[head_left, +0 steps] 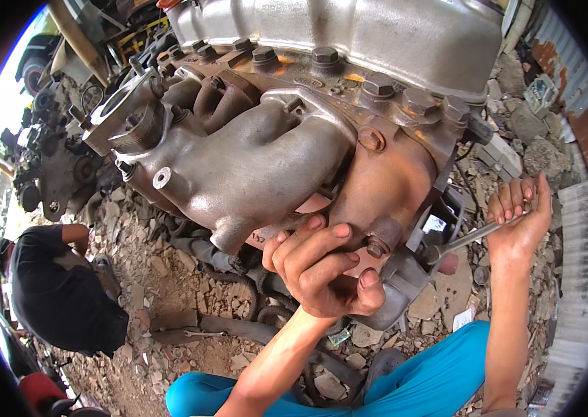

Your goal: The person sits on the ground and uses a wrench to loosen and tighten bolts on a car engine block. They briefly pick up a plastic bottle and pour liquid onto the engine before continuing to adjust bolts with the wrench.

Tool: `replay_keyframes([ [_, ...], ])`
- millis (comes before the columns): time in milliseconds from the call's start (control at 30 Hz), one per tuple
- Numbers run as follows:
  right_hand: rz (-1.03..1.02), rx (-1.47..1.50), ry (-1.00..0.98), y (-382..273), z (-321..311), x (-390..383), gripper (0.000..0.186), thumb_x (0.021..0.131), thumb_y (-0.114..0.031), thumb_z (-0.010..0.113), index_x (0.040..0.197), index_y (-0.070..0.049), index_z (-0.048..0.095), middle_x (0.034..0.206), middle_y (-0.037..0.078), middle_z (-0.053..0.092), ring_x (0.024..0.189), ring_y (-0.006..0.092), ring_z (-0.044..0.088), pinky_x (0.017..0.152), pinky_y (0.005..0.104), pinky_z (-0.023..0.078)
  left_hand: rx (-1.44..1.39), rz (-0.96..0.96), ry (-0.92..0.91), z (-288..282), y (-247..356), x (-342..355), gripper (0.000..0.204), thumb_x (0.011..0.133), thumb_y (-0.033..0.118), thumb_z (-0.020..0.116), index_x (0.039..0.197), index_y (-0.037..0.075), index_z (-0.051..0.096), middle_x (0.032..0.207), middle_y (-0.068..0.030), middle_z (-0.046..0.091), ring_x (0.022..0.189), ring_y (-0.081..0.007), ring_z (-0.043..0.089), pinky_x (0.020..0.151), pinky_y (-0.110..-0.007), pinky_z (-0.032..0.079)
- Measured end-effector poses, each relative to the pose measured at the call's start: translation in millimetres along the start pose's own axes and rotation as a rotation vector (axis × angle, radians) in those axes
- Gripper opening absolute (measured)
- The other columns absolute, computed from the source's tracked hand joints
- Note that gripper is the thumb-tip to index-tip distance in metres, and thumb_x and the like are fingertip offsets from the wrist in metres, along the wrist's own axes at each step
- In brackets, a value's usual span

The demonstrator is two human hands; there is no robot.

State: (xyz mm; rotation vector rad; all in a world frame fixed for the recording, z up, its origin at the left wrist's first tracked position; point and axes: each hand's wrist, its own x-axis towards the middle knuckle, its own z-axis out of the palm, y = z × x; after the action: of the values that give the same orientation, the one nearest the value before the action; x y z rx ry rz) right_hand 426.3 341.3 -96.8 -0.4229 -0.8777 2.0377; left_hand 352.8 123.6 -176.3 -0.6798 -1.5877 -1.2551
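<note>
My right hand is wrapped round the handle of a metal wrench. The wrench's head reaches to the low right side of a large engine, beside a reddish cylindrical part; exactly what it sits on is hard to make out. Below the rusty exhaust manifold, my left hand has bent fingers spread apart, and I see nothing in them. A rusty bolt fitting sticks out just right of its fingertips. Left of that spreads the grey cast intake manifold.
A silver valve cover tops the engine above a row of bolts. Rubble and hoses cover the ground. A person in a dark shirt bends over at the left. Corrugated sheets stand at the right; engine parts lie far left.
</note>
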Motion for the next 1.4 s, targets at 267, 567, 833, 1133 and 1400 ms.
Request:
replay_keyframes([
  [267,0.068,0.085,-0.082,13.8,-34.2,11.0,0.040,0.101,-0.034,0.045,0.069,-0.013,0.038,0.056,-0.003,0.026,0.047,0.0084,0.025,0.041,0.0237,0.025,-0.028,0.074,0.127,15.3,-6.8,-7.3,0.034,0.079,0.042,0.063,0.090,0.013,0.049,0.097,-0.0054,0.059,0.098,-0.0251,0.056,0.098,-0.041,0.031],
  [567,-0.113,0.000,-0.169,17.5,-32.6,2.8,0.038,0.103,-0.036,0.039,0.072,-0.013,0.036,0.059,-0.002,0.025,0.050,0.0083,0.025,0.043,0.0237,0.026,-0.067,0.008,0.128,13.2,0.9,-5.0,0.035,0.080,0.039,0.068,0.092,0.010,0.052,0.099,-0.0087,0.057,0.097,-0.0267,0.054,0.095,-0.041,0.033],
  [833,-0.189,-0.090,-0.157,20.5,-35.4,3.2,0.039,0.104,-0.038,0.035,0.074,-0.014,0.032,0.058,-0.002,0.026,0.049,0.0083,0.024,0.043,0.0231,0.025,-0.070,0.015,0.081,9.9,8.0,1.6,0.030,0.080,0.031,0.070,0.095,0.009,0.055,0.099,-0.0122,0.057,0.094,-0.0288,0.054,0.090,-0.044,0.038],
  [1133,-0.272,-0.194,-0.175,23.5,-38.3,-2.5,0.037,0.104,-0.038,0.037,0.077,-0.013,0.034,0.061,-0.002,0.028,0.050,0.0069,0.025,0.042,0.0224,0.020,0.423,0.402,-0.361,-36.5,19.8,34.4,0.025,0.077,0.014,0.074,0.100,0.017,0.064,0.100,-0.0079,0.065,0.089,-0.0244,0.064,0.082,-0.041,0.044],
  [1400,-0.248,-0.479,-0.264,12.2,-49.1,-10.4,0.039,0.102,-0.040,0.044,0.081,-0.008,0.045,0.066,-0.002,0.038,0.057,0.0059,0.036,0.051,0.0215,0.028,0.355,0.615,-0.467,-33.9,20.0,72.1,0.023,0.065,0.013,0.071,0.086,0.018,0.063,0.087,0.0019,0.060,0.079,-0.0162,0.062,0.077,-0.037,0.046],
])
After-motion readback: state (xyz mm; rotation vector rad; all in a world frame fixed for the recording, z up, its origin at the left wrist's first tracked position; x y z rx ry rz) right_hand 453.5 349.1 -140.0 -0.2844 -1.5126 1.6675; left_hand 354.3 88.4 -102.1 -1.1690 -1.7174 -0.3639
